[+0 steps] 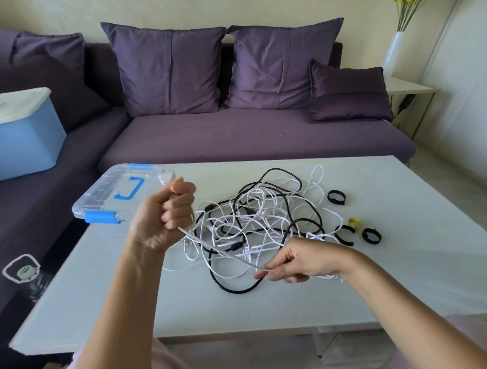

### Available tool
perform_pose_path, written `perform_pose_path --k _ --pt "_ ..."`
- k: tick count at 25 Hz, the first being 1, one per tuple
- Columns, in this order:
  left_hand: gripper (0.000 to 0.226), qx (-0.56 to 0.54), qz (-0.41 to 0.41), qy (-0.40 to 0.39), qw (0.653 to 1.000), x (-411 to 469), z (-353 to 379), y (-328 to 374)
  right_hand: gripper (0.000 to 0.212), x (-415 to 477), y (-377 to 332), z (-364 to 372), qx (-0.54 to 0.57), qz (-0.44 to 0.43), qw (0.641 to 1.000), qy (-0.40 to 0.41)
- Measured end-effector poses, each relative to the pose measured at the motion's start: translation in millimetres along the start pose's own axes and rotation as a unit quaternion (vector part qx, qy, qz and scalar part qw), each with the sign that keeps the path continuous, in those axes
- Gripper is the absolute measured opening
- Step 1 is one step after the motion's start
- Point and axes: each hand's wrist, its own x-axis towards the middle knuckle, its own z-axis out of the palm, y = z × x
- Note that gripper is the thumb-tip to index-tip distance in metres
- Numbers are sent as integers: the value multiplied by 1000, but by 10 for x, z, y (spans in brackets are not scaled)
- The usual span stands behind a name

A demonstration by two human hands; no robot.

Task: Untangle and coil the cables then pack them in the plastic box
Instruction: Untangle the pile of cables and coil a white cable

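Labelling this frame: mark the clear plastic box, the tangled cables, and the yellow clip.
clear plastic box (105,189): head view, on the bare lid left of the blue handle.
tangled cables (252,221): head view, middle of the pile.
yellow clip (354,222): head view, its body.

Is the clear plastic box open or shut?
Shut: the plastic box has its lid on, blue handle flat on top, near blue latch down. No cables inside yet.

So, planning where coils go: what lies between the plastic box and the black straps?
Head view: the tangled pile of cables fills the table between plastic box and black straps.
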Motion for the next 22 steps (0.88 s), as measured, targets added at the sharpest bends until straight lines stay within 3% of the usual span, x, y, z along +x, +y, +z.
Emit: perform_pose_path --k 2,5,7,10,12,15,18,20,22 --pt "22 51 -33 -77 995 -56 169 -83 28 43 117 -27 34 14 999 4" --pt "20 78 -136 -177 972 -103 363 -239 22 65 172 -139 -18 49 992 119" --pt "21 95 -225 -230 942 -43 402 -389 35 56 175 -262 -47 62 977 199" --pt "18 202 -315 -273 886 107 440 -607 37 18 81 -471 -31 67 970 232" --pt "20 267 -333 -273 862 150 441 -676 35 -46 3 -639 34 67 971 225" --pt "23 297 -300 -242 874 174 371 -660 18 -165 -86 -879 141 49 968 202" --pt "22 295 -284 -207 888 201 278 -598 37 -235 -190 -1032 178 21 962 208" --pt "20 347 -287 -151 880 225 256 -593 46 -255 -297 -1117 235 -24 941 243" --pt "21 438 -283 -42 852 245 249 -615 44 -294 -399 -1201 321 -68 904 275"
